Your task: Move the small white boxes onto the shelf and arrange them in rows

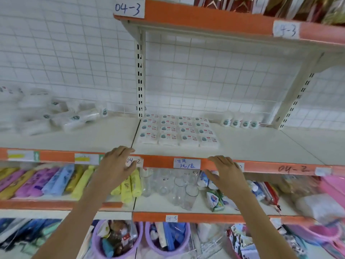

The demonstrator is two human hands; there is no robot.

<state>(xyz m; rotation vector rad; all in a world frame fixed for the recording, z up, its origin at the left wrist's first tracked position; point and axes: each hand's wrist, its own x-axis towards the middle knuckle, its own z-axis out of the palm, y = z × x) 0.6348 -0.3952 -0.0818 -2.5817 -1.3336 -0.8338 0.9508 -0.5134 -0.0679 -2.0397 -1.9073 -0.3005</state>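
Small white boxes are sitting in four neat rows on the shelf, beyond both hands. Nearer, the left hand and right hand are hovering palm-down at the shelf's orange front edge, fingers relaxed, holding nothing.

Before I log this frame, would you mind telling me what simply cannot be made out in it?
All in the head view:
- Print on the small white boxes: too small to read.
- White packs at the shelf's left: motion-blurred, labels illegible.
- Tag behind the left hand: partly covered by its fingers.
- Tag behind the right hand: almost wholly covered.
- Goods on the top shelf: cut off by the upper edge.
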